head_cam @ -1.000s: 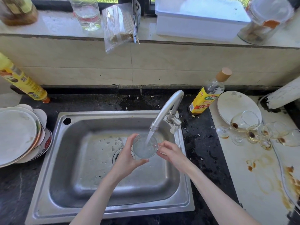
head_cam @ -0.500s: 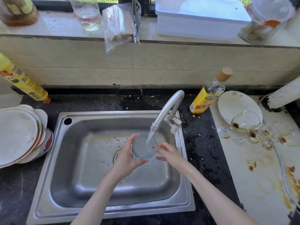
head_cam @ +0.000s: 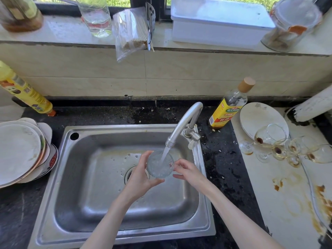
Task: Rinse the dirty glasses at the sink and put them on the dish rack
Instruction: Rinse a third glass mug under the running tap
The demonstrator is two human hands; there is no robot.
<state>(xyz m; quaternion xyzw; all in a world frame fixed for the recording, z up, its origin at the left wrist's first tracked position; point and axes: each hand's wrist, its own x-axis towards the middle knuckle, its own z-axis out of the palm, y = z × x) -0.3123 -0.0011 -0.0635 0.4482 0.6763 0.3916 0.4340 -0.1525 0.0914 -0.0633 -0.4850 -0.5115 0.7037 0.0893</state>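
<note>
Black speckled stone worktop surrounds a rectangular stainless-steel sink, which serves as the landmark. Over the sink's drain, a clear round drinking glass is held under the stream running from the curved silver tap fixed at the sink's right rim. The glass is gripped from the side by the left hand, fingers and thumb curled round its wall. The right hand is placed at the glass's right edge with fingers lightly bent; whether it pinches the rim or only touches it cannot be told.

Right of the sink, on a stained pale counter, a cluster of stemmed wine glasses with brown dregs is left lying, partly on a white oval plate. Left of the sink, a stack of white plates is seen. No dish rack is visible.

The task is judged to be at an early stage: one glass is being rinsed, none is seen racked, and several dirty glasses remain to be done.
</note>
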